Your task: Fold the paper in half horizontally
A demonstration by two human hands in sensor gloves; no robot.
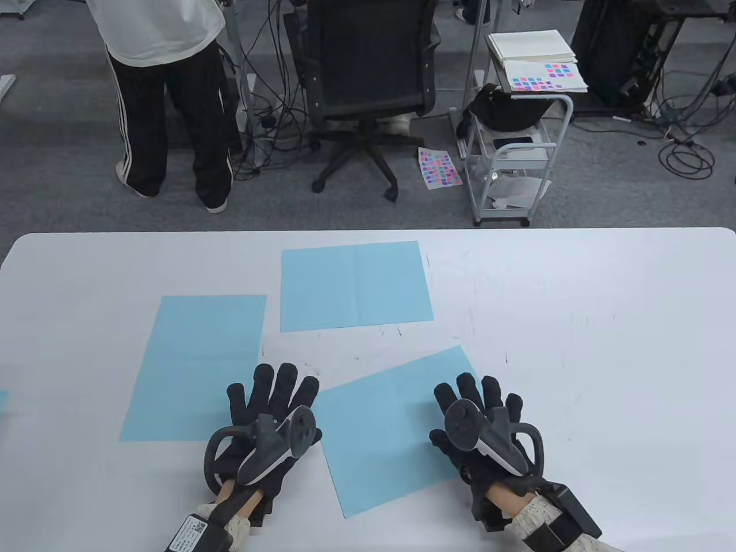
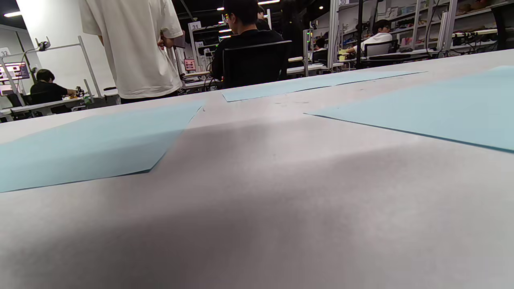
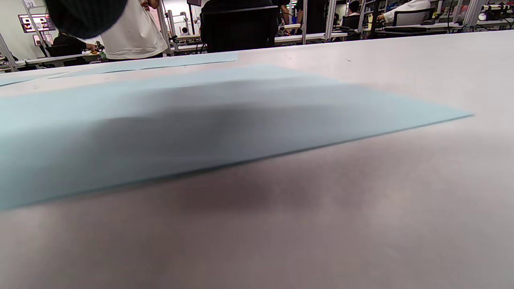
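Note:
Three light blue paper sheets lie flat on the white table (image 1: 575,345). The near sheet (image 1: 385,425) is turned at an angle in front of me. My left hand (image 1: 276,391) lies open with fingers spread at that sheet's left corner and covers the near right corner of the left sheet (image 1: 190,362). My right hand (image 1: 480,397) rests open, fingers spread, on the near sheet's right part. The right wrist view shows the near sheet (image 3: 180,124) close up and one dark fingertip (image 3: 84,16). The left wrist view shows the near sheet (image 2: 441,108) and no fingers.
A third sheet (image 1: 353,284) with a centre crease lies at the far middle of the table. A blue sliver (image 1: 3,399) shows at the table's left edge. Behind the table stand a person (image 1: 167,98), an office chair (image 1: 368,86) and a cart (image 1: 517,149).

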